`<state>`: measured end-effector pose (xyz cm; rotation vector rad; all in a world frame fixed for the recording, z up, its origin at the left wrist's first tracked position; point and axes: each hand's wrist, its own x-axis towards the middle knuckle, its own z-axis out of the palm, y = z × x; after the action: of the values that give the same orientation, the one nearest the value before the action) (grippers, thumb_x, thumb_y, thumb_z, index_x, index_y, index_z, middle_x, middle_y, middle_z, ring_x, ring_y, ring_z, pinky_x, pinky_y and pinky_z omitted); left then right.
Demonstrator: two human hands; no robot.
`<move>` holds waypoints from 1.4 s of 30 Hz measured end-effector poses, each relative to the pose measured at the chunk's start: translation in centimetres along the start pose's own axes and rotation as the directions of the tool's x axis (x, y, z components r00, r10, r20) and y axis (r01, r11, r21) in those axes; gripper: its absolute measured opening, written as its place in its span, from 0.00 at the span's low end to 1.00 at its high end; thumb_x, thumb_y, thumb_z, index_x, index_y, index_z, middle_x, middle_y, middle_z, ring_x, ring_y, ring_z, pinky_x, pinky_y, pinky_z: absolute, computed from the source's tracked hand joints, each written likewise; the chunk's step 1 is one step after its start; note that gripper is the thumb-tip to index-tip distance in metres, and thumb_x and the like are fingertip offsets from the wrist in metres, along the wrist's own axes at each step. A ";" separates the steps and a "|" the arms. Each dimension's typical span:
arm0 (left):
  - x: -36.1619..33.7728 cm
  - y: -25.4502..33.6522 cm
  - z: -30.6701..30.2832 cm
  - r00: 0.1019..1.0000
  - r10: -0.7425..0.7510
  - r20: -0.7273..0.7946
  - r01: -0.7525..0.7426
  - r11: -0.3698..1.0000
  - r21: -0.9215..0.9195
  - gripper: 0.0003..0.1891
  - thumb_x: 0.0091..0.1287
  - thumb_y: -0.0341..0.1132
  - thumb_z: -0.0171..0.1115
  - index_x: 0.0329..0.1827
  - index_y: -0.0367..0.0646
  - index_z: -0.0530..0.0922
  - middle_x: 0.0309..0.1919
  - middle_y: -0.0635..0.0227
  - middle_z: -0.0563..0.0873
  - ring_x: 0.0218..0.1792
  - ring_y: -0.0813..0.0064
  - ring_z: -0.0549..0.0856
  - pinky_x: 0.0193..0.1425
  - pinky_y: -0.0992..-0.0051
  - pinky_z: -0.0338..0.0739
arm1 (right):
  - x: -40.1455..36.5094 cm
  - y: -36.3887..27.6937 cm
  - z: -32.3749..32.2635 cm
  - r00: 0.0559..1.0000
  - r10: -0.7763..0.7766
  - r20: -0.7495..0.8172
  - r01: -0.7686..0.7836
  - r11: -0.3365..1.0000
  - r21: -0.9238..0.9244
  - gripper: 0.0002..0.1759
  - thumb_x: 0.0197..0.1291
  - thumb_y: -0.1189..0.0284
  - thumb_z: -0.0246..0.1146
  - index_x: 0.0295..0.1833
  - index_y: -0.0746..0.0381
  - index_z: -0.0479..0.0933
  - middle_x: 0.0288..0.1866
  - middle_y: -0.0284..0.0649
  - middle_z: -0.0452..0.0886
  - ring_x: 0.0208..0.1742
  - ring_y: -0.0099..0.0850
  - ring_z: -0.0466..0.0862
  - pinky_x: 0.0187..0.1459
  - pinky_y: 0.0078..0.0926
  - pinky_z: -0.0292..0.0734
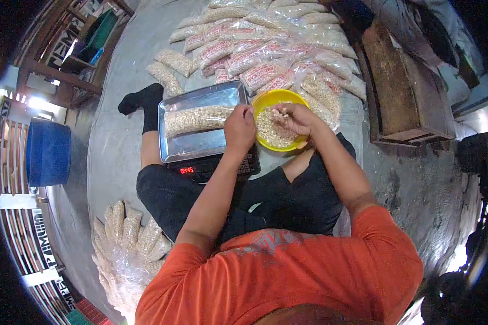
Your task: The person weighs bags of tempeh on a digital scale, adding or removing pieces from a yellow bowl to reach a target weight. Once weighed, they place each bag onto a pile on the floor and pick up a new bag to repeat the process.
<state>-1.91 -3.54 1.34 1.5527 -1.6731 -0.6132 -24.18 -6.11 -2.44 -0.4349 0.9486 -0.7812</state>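
Observation:
A long clear bag of pale pieces [192, 120] lies across the metal tray [200, 147] of a digital scale, whose red display [186, 170] glows. My left hand [240, 128] is closed on the open end of that bag, at the tray's right side. Beside the tray stands a yellow bowl [274, 97] holding loose pale pieces [271, 132]. Over the bowl's right half, my right hand [297, 119] has its fingers curled around some of the pieces.
Many filled bags [265, 49] are piled beyond the bowl, two more [171, 70] behind the tray. Another group of bags [127, 244] is at the lower left. A wooden box [401, 86] stands right, a blue bin [49, 151] left. My legs flank the scale and bowl.

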 end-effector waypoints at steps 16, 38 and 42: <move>-3.5 -1.7 -2.0 0.988 -0.032 -0.149 -0.009 0.963 -0.268 0.07 0.77 0.33 0.60 0.49 0.38 0.80 0.36 0.50 0.89 0.36 0.48 0.90 0.40 0.55 0.82 | 1.8 0.1 9.3 0.960 0.121 0.251 -0.044 0.955 -0.293 0.17 0.79 0.70 0.57 0.61 0.71 0.81 0.47 0.40 0.87 0.43 0.24 0.86 0.43 0.21 0.85; -3.2 -4.2 -2.7 0.939 -0.184 -0.292 0.047 0.906 -0.421 0.07 0.75 0.34 0.61 0.47 0.39 0.79 0.34 0.48 0.88 0.35 0.43 0.88 0.39 0.52 0.80 | 3.4 -0.4 14.6 0.997 0.050 0.056 0.008 0.667 -0.745 0.12 0.77 0.73 0.58 0.54 0.72 0.80 0.50 0.47 0.85 0.48 0.34 0.86 0.52 0.32 0.83; -3.7 -3.3 -2.6 0.933 -0.182 -0.310 0.019 0.887 -0.462 0.10 0.78 0.36 0.60 0.51 0.38 0.80 0.35 0.51 0.89 0.35 0.55 0.90 0.42 0.60 0.82 | 2.8 0.5 15.0 0.999 -0.029 0.038 0.048 0.735 -0.677 0.11 0.75 0.71 0.58 0.42 0.66 0.83 0.35 0.38 0.83 0.35 0.27 0.81 0.33 0.28 0.77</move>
<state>2.04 -0.02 -0.45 1.3164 -1.0908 -0.6826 -10.23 -7.91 3.60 -1.1093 1.1950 -0.4335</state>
